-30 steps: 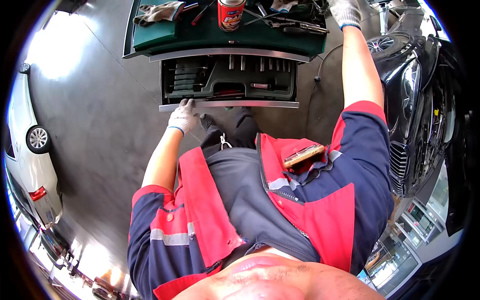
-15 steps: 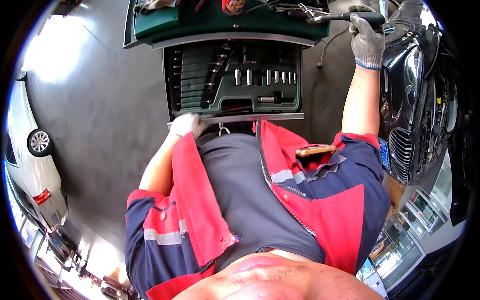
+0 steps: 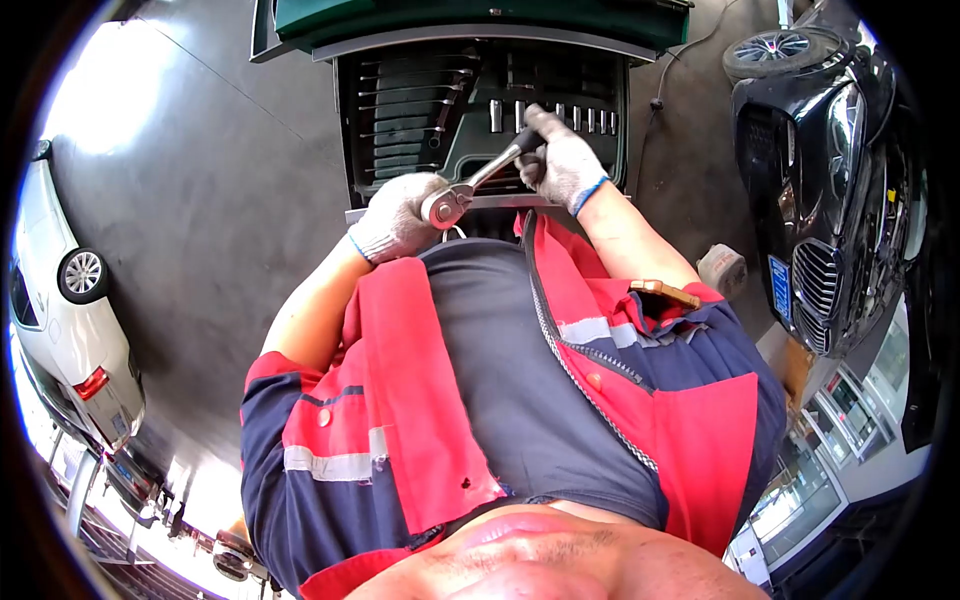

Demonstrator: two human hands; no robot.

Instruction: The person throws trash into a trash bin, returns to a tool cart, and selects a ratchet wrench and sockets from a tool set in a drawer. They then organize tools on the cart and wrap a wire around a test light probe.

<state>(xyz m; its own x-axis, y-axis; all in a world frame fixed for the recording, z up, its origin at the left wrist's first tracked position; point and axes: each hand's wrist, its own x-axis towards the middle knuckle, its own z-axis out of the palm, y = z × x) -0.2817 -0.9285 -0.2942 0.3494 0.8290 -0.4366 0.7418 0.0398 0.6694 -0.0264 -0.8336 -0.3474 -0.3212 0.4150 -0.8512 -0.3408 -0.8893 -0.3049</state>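
Note:
A ratchet wrench (image 3: pixel 492 170) with a round silver head and a dark handle lies slanted between my two hands, above the front edge of an open tool drawer (image 3: pixel 345 150). My left hand (image 3: pixel 398 215), in a pale work glove, is closed at the ratchet's head; its fingertips are partly hidden. The dark grip end is in my gloved right hand (image 3: pixel 563 168), fingers curled around it. Beneath and beyond my hands, the drawer's moulded tray holds a row of silver sockets (image 3: pixel 561 116) on the right and several combination wrenches (image 3: pixel 405 103) on the left.
The green top of the tool cabinet (image 3: pixel 480 20) overhangs the drawer. A black car (image 3: pixel 800 200) with its front opened up stands at right, with a wheel (image 3: pixel 775 50) beyond. At left is a white car (image 3: pixel 75 300). A cable (image 3: pixel 657 105) runs along the floor.
My right hand has come down from the upper right with the ratchet, to in front of my chest. My left hand has moved from the drawer's edge onto the ratchet's head.

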